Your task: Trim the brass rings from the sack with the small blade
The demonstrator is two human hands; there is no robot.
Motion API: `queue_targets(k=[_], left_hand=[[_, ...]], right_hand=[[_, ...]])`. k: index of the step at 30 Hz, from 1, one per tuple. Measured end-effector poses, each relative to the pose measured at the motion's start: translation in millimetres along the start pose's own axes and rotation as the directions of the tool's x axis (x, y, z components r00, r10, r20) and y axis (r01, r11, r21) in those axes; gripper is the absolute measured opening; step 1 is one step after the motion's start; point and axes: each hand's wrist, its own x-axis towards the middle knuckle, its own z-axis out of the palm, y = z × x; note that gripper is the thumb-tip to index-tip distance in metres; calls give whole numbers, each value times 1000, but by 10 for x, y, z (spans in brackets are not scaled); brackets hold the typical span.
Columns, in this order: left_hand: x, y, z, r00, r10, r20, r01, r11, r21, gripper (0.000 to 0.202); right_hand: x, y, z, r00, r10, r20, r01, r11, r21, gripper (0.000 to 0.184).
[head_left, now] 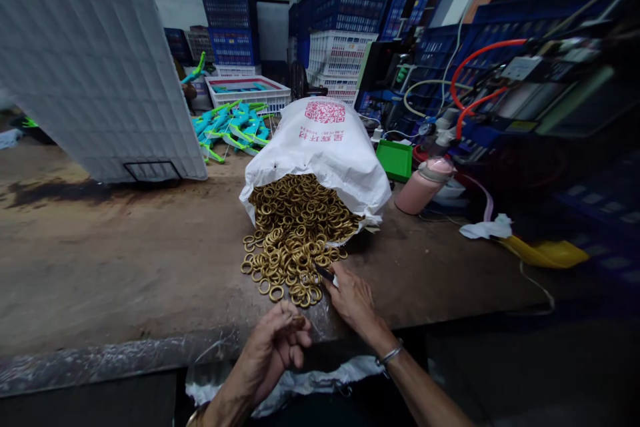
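Note:
A white woven sack (320, 140) with red printing lies on its side, its mouth facing me. Golden-brown rings (287, 257) spill from it in a heap onto the table. At the heap's right front edge, my right hand (353, 297) is closed on a small, narrow dark tool (325, 272), its tip among the rings. What kind of tool it is does not show clearly. My left hand (275, 347) is nearer to me, at the table's front edge, palm turned inward. Its fingers are curled and thumb and forefinger come together; whatever they pinch is too small to name.
A tall pale ribbed panel (125, 67) stands at left. Turquoise-and-green plastic parts (235, 123) lie behind it, near a white crate (250, 90). On the right are a pink bottle (425, 183), a green tray (395, 159), a machine with red hoses (457, 97) and a yellow strip (547, 252).

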Motion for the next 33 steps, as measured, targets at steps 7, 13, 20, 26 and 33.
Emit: queue_targets(k=[7, 13, 20, 26, 33], left_hand=[[87, -11, -75, 993, -109, 33, 113, 974, -194, 27], [153, 2, 11, 995, -9, -98, 9, 1000, 9, 24], [242, 49, 13, 900, 432, -56, -325, 752, 573, 18], [247, 35, -103, 747, 573, 336, -576, 307, 758, 20], [212, 66, -169, 716, 592, 371, -537, 128, 834, 16]], right_hand=[[-15, -39, 11, 1000, 9, -12, -10, 999, -46, 24], [74, 76, 21, 995, 44, -88, -25, 978, 209, 18], [-72, -181, -106, 950, -5, 312, -269, 498, 825, 29], [-216, -405, -174, 817, -140, 559, -533, 181, 826, 30], [-206, -426, -64, 861, -45, 506, -445, 415, 794, 29]])
